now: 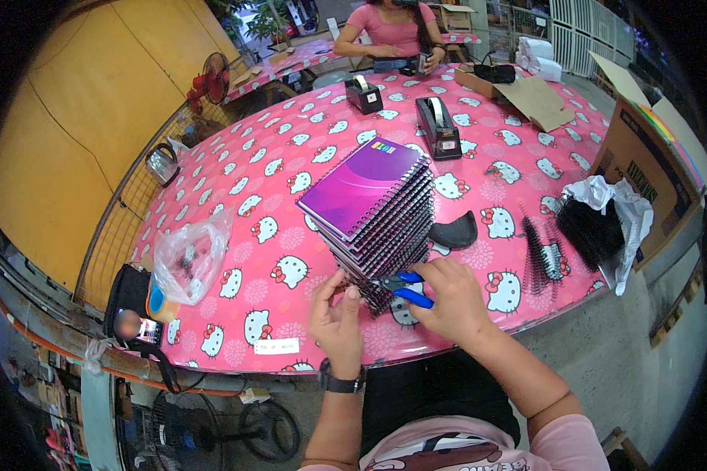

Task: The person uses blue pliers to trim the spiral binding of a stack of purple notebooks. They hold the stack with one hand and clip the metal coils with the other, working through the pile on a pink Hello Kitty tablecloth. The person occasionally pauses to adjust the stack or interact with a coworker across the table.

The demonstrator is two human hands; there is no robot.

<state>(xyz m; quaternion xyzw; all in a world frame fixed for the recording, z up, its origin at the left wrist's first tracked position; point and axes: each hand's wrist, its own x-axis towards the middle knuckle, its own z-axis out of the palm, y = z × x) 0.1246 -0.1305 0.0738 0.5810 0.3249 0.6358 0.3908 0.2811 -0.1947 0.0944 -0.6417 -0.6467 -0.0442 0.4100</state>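
The right hand (446,302) is closed around a pair of blue-handled pliers (404,287), whose jaws point left into the bottom of a stack of notebooks (373,208). The left hand (336,318) is raised beside the lower near corner of the stack, thumb and fingers pinched together at the wire binding; whether anything sits between the fingertips cannot be told. A dark watch (339,384) is on the left wrist.

The stack of purple spiral-bound notebooks stands close to the near edge of the table (236,204), a little right of the middle, leaning slightly. The table is covered in a pink cloth with a white cat pattern.

Just right of the stack lies a small black curved piece (454,232). Further right, near the right edge, lie black wire binding coils (543,255), and beside them a larger bundle of coils (591,228) on white wrapping. A cardboard box (640,153) stands against the right edge.

Toward the far edge stand two black tape dispensers (437,127), well apart from the stack. Near the left near corner lies a clear plastic bag (190,259), and beside it a black pouch (127,292).

At a second table beyond, another person in a pink top (389,27) is seated.
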